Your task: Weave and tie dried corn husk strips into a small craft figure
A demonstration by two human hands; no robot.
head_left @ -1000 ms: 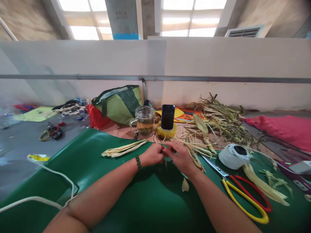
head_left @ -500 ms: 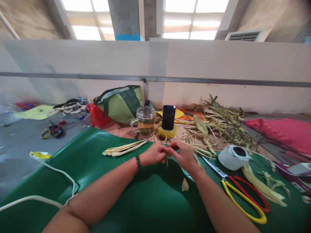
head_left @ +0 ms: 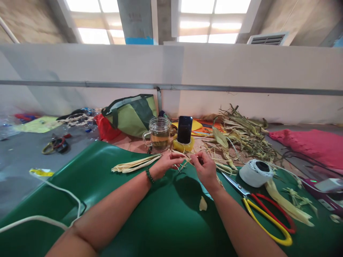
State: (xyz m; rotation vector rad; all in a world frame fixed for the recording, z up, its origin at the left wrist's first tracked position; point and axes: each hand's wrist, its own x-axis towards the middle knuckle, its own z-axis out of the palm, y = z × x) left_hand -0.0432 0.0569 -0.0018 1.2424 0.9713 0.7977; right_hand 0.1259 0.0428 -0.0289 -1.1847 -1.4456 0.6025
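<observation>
My left hand (head_left: 166, 164), with a green bead bracelet at its wrist, is loosely closed on one end of a thin pale strip of corn husk (head_left: 188, 160). My right hand (head_left: 205, 170) pinches the strip from the other side, thumb against fingers. The strip is small and partly hidden by my fingers. Below it hang a few thin ends. A bundle of dried husk strips (head_left: 134, 165) lies left of my left hand. One small husk scrap (head_left: 203, 203) rests on the green mat (head_left: 171, 228) under my right wrist.
Large scissors (head_left: 264, 210) with red and yellow handles lie at right, beside a white twine roll (head_left: 256, 174). Ahead stand a glass mug (head_left: 160, 135) and a phone (head_left: 184, 129) on a yellow base. A husk heap (head_left: 246, 139) lies back right. White cable (head_left: 64, 194) crosses the mat's left.
My hands were pressed together and have moved apart, showing the pale strip between them. My left fingers have loosened and stretched out. The view has shifted slightly.
</observation>
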